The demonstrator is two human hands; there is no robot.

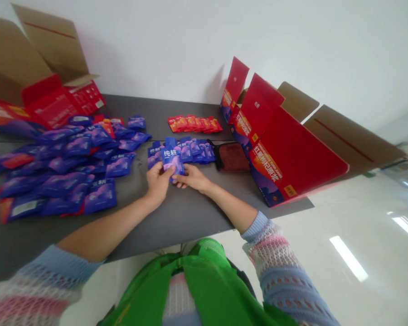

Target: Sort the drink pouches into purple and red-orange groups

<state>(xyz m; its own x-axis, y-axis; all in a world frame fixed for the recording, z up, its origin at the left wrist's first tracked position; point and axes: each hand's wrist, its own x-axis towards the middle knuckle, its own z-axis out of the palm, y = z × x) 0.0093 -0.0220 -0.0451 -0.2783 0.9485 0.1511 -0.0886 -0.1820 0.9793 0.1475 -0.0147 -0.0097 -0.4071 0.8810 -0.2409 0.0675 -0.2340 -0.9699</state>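
Between my two hands is an upright blue-purple packet [172, 156] with white characters. My left hand [158, 182] grips its lower left edge, thumb on the front. My right hand [193, 178] pinches the lower right corner. Just behind the held packet, a row of blue packets [193, 150] lies overlapping on the grey table [139, 231]. Farther back is a row of red-orange packets [194, 123]. A large loose heap of blue packets [68, 165], with a few red ones among them, spreads to the left of my hands.
A dark reddish-brown pouch [234, 157] lies right of the blue row. Open red cartons [285, 145] stand along the table's right side. Another open red carton [54, 106] is at the back left, against the heap. A white wall [163, 50] rises behind the table.
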